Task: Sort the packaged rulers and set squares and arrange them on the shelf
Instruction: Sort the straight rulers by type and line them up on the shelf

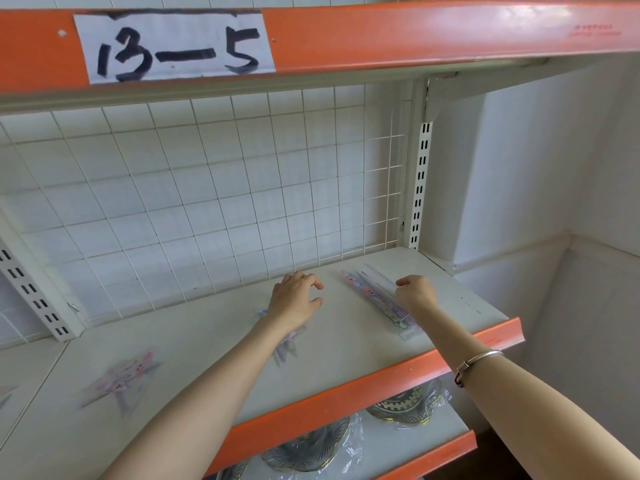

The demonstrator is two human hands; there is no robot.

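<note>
Right hand (415,294) pinches the clear pink-printed ruler pack (372,296), far right on the pale grey shelf (346,337); left hand (294,299) hovers loosely curled, holding nothing.

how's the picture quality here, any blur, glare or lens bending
Head view: wide-angle bending bows the upper orange beam and wire grid; the set-square packs at lower left are smeared and soft, the ruler pack beside the right hand sharper; lighting soft and even, no hard shadows.

Bright, even daylight with soft shadows; wide-angle bending at the edges, slight blur lower left
</note>
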